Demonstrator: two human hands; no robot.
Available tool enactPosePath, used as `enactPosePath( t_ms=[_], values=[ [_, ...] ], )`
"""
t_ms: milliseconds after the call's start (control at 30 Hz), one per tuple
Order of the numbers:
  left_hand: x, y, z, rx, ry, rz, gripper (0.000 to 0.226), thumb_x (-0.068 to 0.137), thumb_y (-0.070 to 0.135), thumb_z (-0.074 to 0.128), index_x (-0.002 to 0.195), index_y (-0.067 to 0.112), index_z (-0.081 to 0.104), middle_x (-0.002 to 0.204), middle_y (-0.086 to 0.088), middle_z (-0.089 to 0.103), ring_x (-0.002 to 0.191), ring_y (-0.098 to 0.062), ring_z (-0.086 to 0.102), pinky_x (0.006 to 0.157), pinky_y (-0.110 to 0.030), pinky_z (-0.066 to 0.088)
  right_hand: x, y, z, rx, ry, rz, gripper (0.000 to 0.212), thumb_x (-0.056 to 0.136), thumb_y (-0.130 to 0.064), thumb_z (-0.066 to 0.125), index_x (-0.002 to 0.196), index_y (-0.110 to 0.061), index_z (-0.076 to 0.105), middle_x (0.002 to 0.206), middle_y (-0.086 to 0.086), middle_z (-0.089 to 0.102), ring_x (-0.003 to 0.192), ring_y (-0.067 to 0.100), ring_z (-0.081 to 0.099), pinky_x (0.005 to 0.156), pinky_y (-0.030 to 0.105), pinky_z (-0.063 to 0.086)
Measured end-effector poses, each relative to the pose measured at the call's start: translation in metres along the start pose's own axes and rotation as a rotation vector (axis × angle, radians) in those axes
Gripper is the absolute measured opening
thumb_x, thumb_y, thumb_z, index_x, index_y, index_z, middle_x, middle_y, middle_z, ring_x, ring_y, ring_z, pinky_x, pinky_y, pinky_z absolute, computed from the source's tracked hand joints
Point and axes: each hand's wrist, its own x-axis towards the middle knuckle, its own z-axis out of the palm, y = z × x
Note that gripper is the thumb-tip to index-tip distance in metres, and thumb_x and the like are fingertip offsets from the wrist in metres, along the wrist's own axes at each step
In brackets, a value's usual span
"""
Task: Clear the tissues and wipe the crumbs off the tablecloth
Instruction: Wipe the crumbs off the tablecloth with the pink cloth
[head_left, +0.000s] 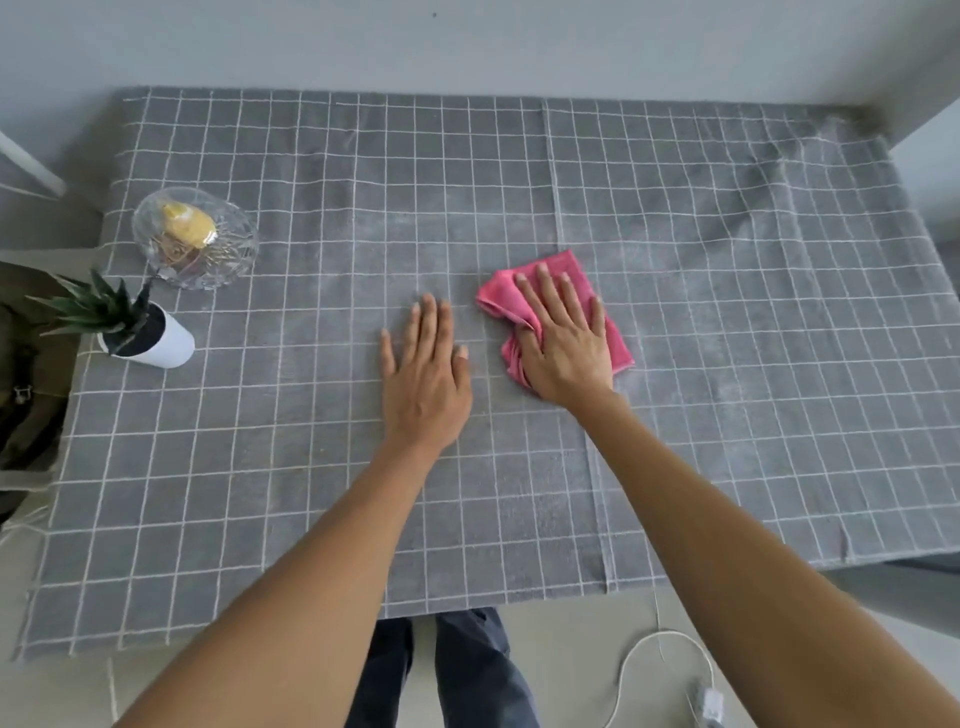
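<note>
A grey tablecloth (727, 322) with a white grid covers the table. On its middle lies a crumpled pink cloth (501, 299). My right hand (563, 338) lies flat on top of that cloth, fingers spread, pressing it to the tablecloth. My left hand (423, 374) rests flat on the bare tablecloth just left of the cloth, fingers apart and holding nothing. No tissues are in view. Any crumbs are too small to make out.
A clear glass bowl (195, 239) with yellow contents stands at the left. Nearer the left edge is a small plant in a white pot (148, 338). A white cable (660, 670) lies on the floor below the table's front edge. A wall runs behind the table.
</note>
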Motion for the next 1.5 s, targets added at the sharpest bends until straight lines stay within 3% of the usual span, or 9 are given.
enactPosePath(
  t_ms=[133,367,567,733,933,1100,1233,1333,1500],
  values=[
    [-0.001,-0.003,0.003,0.025,0.016,0.003,0.061,0.095,0.04,0.006,0.152,0.018,0.005,0.16,0.002,0.001,0.147,-0.012,-0.002,0.117,-0.044,-0.006,-0.004,0.041,-0.007,-0.009,0.012,-0.031,0.057,0.094,-0.046,0.008,0.15,-0.039,0.003,0.16,-0.009,0.001,0.147,0.014,-0.004,0.119,0.042,-0.007],
    [-0.002,-0.003,0.001,0.038,0.011,0.012,0.059,0.098,0.04,0.008,0.152,0.019,0.002,0.16,0.002,-0.003,0.147,-0.011,-0.006,0.117,-0.042,-0.009,-0.017,0.127,-0.03,0.029,0.074,0.337,0.057,0.097,-0.037,0.016,0.15,-0.036,-0.003,0.161,-0.006,-0.003,0.147,0.016,-0.006,0.119,0.045,-0.006],
    [-0.006,0.007,-0.003,0.018,-0.059,-0.019,0.055,0.102,0.035,0.011,0.15,0.017,-0.008,0.159,-0.001,-0.013,0.146,-0.014,-0.014,0.118,-0.046,-0.011,-0.007,0.103,-0.03,0.105,0.077,0.586,0.059,0.098,-0.037,0.02,0.152,-0.032,-0.003,0.16,-0.005,-0.009,0.147,0.019,-0.01,0.117,0.05,-0.008],
    [-0.041,0.045,0.009,-0.007,-0.07,0.097,0.063,0.094,0.043,-0.004,0.151,0.019,-0.004,0.159,0.001,-0.009,0.146,-0.013,-0.011,0.116,-0.045,-0.013,-0.027,0.061,-0.017,0.065,0.02,0.372,0.059,0.098,-0.038,0.017,0.151,-0.033,-0.009,0.16,-0.004,-0.013,0.147,0.021,-0.012,0.117,0.051,-0.009],
    [-0.045,0.048,0.017,0.003,-0.025,0.078,0.062,0.095,0.042,0.003,0.152,0.017,0.004,0.16,0.0,-0.002,0.147,-0.014,-0.004,0.119,-0.045,-0.004,-0.068,0.06,-0.007,0.075,0.008,0.124,0.06,0.091,-0.045,0.006,0.15,-0.039,0.002,0.16,-0.011,-0.004,0.147,0.012,-0.006,0.118,0.043,-0.008],
    [-0.044,0.047,0.018,0.005,-0.034,0.078,0.06,0.097,0.042,0.006,0.152,0.018,0.001,0.16,0.001,-0.004,0.147,-0.014,-0.006,0.119,-0.045,-0.005,-0.085,0.12,-0.021,0.08,0.064,0.294,0.062,0.089,-0.042,0.008,0.15,-0.04,0.0,0.16,-0.01,-0.002,0.147,0.012,-0.005,0.118,0.041,-0.009],
    [-0.044,0.048,0.019,0.017,-0.027,0.068,0.058,0.099,0.04,0.01,0.152,0.018,0.001,0.16,0.0,-0.005,0.147,-0.014,-0.006,0.119,-0.044,-0.007,-0.094,0.159,-0.033,0.058,0.026,0.46,0.062,0.092,-0.039,0.011,0.15,-0.032,-0.007,0.16,-0.004,-0.007,0.147,0.015,-0.009,0.119,0.045,-0.007],
    [-0.045,0.049,0.019,0.031,-0.014,0.065,0.058,0.099,0.039,0.011,0.152,0.017,0.001,0.16,-0.001,-0.004,0.147,-0.014,-0.006,0.118,-0.043,-0.009,-0.092,0.153,-0.03,0.062,0.023,0.501,0.058,0.099,-0.035,0.019,0.15,-0.035,-0.008,0.16,-0.004,-0.01,0.147,0.017,-0.011,0.118,0.047,-0.009],
    [-0.046,0.05,0.019,0.036,-0.005,0.07,0.059,0.099,0.039,0.011,0.152,0.016,0.002,0.16,-0.001,-0.004,0.147,-0.014,-0.006,0.118,-0.044,-0.008,-0.101,0.11,-0.016,0.055,0.026,0.424,0.062,0.093,-0.041,0.012,0.15,-0.036,-0.012,0.159,-0.004,-0.013,0.146,0.019,-0.013,0.116,0.048,-0.012]
  ],
)
